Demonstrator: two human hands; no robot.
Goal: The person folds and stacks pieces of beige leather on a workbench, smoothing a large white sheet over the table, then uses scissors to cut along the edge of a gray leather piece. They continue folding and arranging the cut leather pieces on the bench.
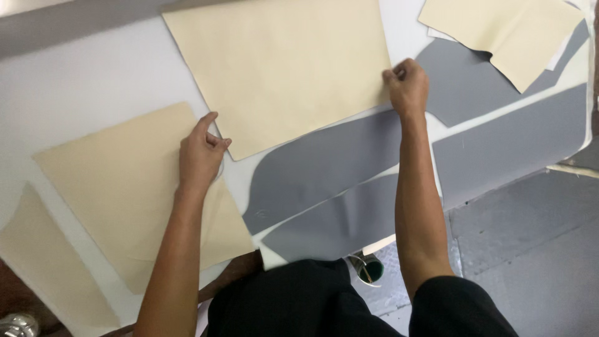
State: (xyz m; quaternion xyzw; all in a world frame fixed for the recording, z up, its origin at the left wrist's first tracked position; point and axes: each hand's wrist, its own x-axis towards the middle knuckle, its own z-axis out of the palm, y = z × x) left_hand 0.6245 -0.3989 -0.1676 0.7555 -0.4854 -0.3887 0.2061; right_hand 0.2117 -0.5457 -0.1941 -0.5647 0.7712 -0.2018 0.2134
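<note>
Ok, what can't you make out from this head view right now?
- Large cream sheet: far edge cut off by the frame top.
- Left hand and right hand: fingertips curl under the sheet's corners, hidden.
- Grey pieces: partly covered by the cream sheet and the right forearm.
- Green round thing by the table edge: too small to identify.

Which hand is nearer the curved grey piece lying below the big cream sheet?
Right. The right hand grips the cream sheet directly above the grey piece; the left hand sits off its left end.

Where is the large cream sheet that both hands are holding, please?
In the head view, the large cream sheet lies top centre on the white table, above the grey pieces.
</note>
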